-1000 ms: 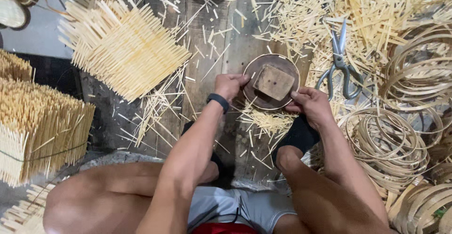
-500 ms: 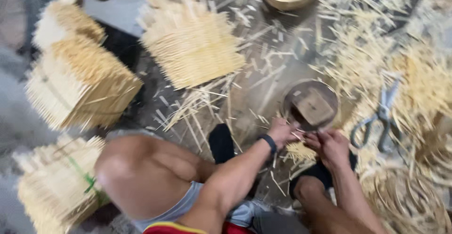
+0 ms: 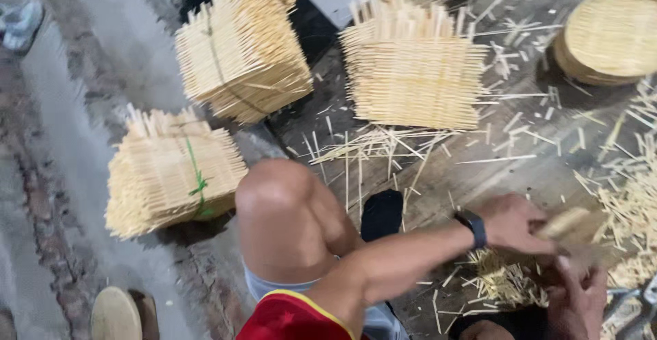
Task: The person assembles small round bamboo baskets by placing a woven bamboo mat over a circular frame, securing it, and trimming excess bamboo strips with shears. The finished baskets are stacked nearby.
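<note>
My left hand point(image 3: 514, 222), with a dark watch on its wrist, grips a blurred round form topped with a pale wooden block point(image 3: 567, 225) at the lower right. My right hand point(image 3: 580, 297) meets the same form from below, its fingers curled against it, though motion blur hides the exact grip. A heap of short bamboo offcuts point(image 3: 505, 280) lies just under the hands. My bare knee point(image 3: 287, 210) is raised in the middle of the view.
Two tied bundles of bamboo sticks point(image 3: 241, 52) point(image 3: 171, 174) stand at the left and a loose stack point(image 3: 417, 73) at the top centre. A round woven tray point(image 3: 610, 33) sits top right. Scissor handles point(image 3: 636, 307) show bottom right. Loose sticks litter the boards.
The view has swung left and tilted, so the hands and the form now sit at the lower right. Both hands stay on the form; the bundles now fill the left side.
</note>
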